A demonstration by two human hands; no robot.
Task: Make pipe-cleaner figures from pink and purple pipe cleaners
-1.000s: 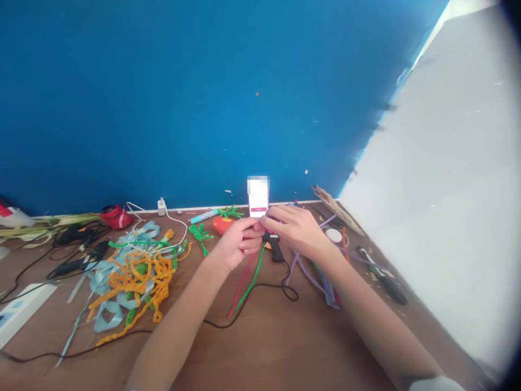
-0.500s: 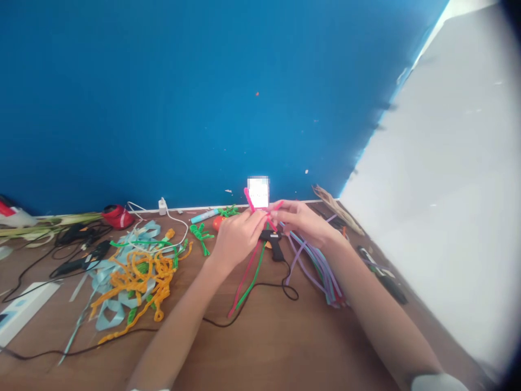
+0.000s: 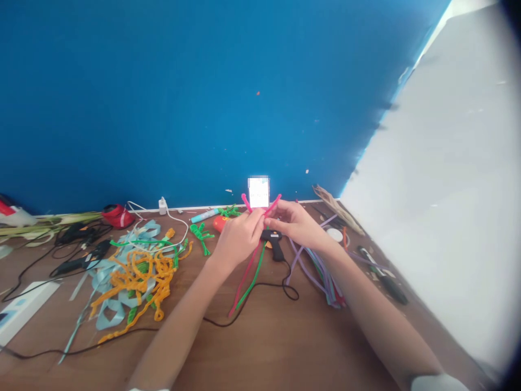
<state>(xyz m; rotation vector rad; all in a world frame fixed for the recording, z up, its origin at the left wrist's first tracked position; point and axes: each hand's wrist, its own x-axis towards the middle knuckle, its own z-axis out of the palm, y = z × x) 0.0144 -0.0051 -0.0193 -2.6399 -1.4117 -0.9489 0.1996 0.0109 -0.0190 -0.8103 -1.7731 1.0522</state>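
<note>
Above the back of the table, my left hand [image 3: 243,231] pinches a bright pink pipe cleaner [image 3: 273,205]. One pink end sticks up at the left and another slants up at the right. My right hand [image 3: 299,222] has thumb and forefinger closed at the pink piece, just right of my left fingers. The spot where the pink parts meet is partly hidden by my fingers. Below the hands lies a black glue gun [image 3: 275,247]. Next to it are a green pipe cleaner [image 3: 254,279] and a pink-red one, their upper ends hidden behind my left hand.
Tangled orange pipe cleaners [image 3: 142,271] and pale blue ribbon [image 3: 109,317] lie left, near a white power strip [image 3: 26,309]. Purple pipe cleaners [image 3: 319,271] run under my right forearm. A bright screen [image 3: 259,191] stands against the blue wall. A black cord [image 3: 228,325] crosses the table.
The right-hand pink end has swung up and stands longer above my fingers, and the left end sits slightly lower. My right hand has shifted a little, uncovering a white round thing behind its wrist.
</note>
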